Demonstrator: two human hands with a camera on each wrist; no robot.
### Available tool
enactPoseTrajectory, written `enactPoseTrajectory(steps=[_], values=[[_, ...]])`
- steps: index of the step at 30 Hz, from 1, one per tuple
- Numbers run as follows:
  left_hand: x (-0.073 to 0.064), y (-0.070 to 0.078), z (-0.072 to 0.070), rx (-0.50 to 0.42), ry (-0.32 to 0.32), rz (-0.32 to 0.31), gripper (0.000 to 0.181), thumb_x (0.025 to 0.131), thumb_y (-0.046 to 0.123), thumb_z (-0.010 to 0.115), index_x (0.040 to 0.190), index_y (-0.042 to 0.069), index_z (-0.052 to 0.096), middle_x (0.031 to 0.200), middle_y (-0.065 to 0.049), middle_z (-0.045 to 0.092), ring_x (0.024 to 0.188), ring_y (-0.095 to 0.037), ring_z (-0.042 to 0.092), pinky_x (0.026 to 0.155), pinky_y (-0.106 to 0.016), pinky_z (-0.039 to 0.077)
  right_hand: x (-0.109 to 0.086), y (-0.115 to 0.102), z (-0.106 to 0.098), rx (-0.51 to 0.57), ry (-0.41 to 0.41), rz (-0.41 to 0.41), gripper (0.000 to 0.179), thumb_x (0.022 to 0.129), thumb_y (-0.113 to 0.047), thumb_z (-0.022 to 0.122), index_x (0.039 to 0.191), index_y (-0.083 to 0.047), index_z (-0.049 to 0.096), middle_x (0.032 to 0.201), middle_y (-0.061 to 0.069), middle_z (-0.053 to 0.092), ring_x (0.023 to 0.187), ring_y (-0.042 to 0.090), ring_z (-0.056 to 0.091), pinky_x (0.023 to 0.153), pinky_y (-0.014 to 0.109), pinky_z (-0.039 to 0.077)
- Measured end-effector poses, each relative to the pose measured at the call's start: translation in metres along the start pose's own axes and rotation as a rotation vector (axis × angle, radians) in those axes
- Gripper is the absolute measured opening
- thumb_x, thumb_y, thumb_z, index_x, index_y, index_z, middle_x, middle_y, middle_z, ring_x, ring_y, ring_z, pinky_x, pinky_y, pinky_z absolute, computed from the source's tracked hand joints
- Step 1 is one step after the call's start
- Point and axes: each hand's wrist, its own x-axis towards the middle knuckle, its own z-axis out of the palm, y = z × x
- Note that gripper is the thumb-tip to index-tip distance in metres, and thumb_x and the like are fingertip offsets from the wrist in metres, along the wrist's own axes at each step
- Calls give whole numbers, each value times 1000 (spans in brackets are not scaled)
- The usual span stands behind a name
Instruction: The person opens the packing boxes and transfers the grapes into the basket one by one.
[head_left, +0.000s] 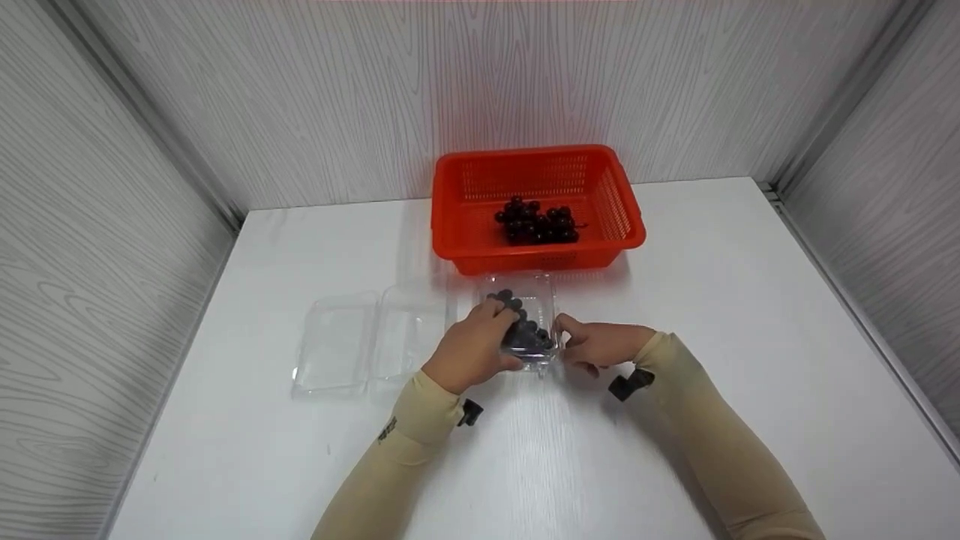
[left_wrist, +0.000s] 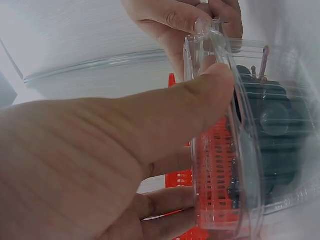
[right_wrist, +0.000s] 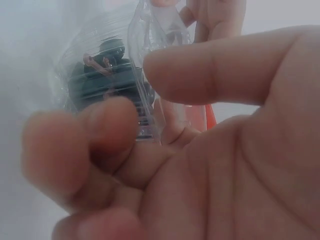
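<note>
A clear hinged plastic box (head_left: 538,304) stands in front of the basket with a bunch of dark grapes (head_left: 529,335) inside, their stem showing through the wall. My left hand (head_left: 474,346) grips the box from the left, fingers over the lid and thumb along the front rim. In the left wrist view that thumb (left_wrist: 200,92) lies across the rim, with the lid nearly level over the base. At the right front corner my right hand (head_left: 604,343) pinches the edge of the box. Its thumb (right_wrist: 200,72) is at the rim, the other fingers curled below.
Behind the box stands a red plastic basket (head_left: 532,259) holding more dark grapes (head_left: 536,225). To the left lies another clear plastic box (head_left: 337,349), opened flat on the white table (head_left: 247,442). White wood-grain panels (head_left: 322,97) enclose the back and sides.
</note>
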Motion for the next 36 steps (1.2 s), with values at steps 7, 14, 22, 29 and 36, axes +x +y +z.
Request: enactPoseTrajectory(steps=[7,14,22,29,36], values=[[0,1,1,-14,-7,-18,73,81,34,90,142,5,60,142,-18,55,130,-32,57,106,-47,52,-2,1,1,-7,3,13,24,102,-16,46,123,-18,36,64,5,56,59,25,52,57,29,42],[-1,2,1,-18,-13,-26,72,82,33,90,141,5,60,145,-19,54,131,-33,57,106,-47,51,-2,1,2,-12,-1,13,24,102,-16,45,124,-18,35,66,6,57,60,25,52,58,30,42],[0,0,2,-4,21,11,69,81,32,90,138,5,62,141,-19,56,128,-31,58,102,-48,54,-2,-2,1,8,-4,8,23,102,-13,45,123,-16,36,66,7,58,60,25,52,58,29,42],[-1,-1,2,-3,26,22,70,81,33,90,138,4,62,140,-20,57,127,-32,59,102,-46,54,-2,-3,0,19,-9,20,24,101,-13,44,123,-17,35,70,9,58,61,22,54,60,30,44],[-1,-1,1,-2,20,27,70,82,33,90,138,3,62,138,-19,57,126,-32,59,102,-46,54,0,-1,1,10,1,23,24,100,-14,44,122,-17,37,71,12,60,62,23,55,62,32,45]])
